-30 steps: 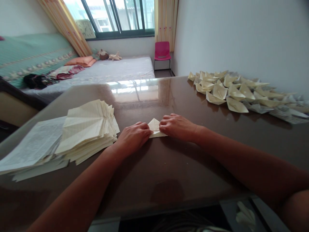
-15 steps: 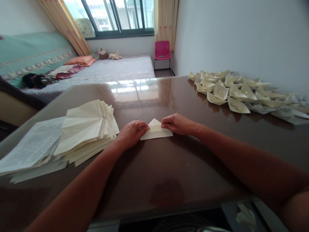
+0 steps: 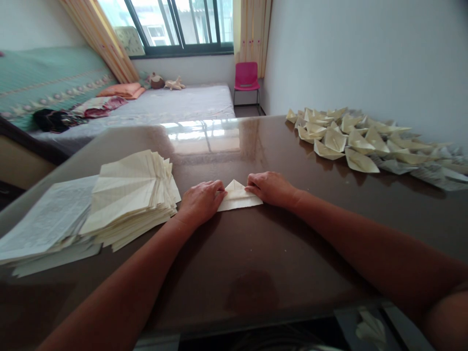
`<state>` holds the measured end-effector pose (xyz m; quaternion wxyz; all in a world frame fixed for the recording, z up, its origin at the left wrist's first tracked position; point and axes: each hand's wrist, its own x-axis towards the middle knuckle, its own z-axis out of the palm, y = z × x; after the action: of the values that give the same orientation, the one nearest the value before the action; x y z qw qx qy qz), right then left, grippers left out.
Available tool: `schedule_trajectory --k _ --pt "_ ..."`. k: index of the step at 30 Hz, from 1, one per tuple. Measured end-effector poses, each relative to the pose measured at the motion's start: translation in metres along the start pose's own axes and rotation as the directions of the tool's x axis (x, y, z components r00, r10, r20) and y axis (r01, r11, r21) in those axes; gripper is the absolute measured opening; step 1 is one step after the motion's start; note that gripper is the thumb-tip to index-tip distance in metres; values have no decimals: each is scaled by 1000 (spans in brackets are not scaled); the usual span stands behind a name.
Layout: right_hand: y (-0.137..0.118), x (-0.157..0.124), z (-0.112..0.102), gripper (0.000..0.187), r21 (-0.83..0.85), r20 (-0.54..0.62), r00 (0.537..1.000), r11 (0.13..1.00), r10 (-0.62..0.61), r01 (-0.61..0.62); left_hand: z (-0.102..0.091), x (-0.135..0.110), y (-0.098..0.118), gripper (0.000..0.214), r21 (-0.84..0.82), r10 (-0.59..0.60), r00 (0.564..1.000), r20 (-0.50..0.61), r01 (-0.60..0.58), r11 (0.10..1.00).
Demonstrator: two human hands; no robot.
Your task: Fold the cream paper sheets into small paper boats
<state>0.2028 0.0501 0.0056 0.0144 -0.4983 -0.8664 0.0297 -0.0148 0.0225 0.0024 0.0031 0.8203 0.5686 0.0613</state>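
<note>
A partly folded sheet of cream paper (image 3: 239, 198) lies on the brown table in front of me, its peak pointing away and a flat strip along its near edge. My left hand (image 3: 204, 197) pinches its left side, fingers curled, with the thumb hidden in part. On the opposite side my right hand (image 3: 270, 187) grips the paper's right edge between thumb and bent fingers. Both hands rest low at the tabletop.
Left of my hands lies a thick stack of creased cream sheets (image 3: 127, 185), beside printed grey sheets (image 3: 51, 214). Many folded paper boats (image 3: 360, 139) crowd the table's far right by the wall. Beyond the glossy table (image 3: 234, 263) are a bed (image 3: 197, 100) and a pink chair (image 3: 246, 75).
My left hand has slid slightly right and covers more of the paper's left end. My right hand has shifted slightly right along its edge. The stack and boats stay put.
</note>
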Motion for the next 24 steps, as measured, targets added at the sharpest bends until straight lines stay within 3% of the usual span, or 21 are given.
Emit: schedule_trajectory --k 5,8,11,13,24 --pt "-5 0 -1 28 -61 3 1000 998 -4 5 4 -4 7 26 79 30 997 -65 -25 997" --pt "-6 0 -2 28 -58 14 1000 998 -10 11 5 -7 12 26 150 157 975 -154 -134 979" --pt "-5 1 -3 29 -40 21 1000 999 -10 11 3 -10 15 29 174 337 937 -91 -319 932" --pt "-4 1 -3 29 -37 17 1000 999 -6 6 0 -12 17 33 171 387 922 -5 -381 909" --pt "-5 1 -1 29 -26 8 1000 1000 3 -2 -5 -24 38 44 301 276 954 120 -300 905"
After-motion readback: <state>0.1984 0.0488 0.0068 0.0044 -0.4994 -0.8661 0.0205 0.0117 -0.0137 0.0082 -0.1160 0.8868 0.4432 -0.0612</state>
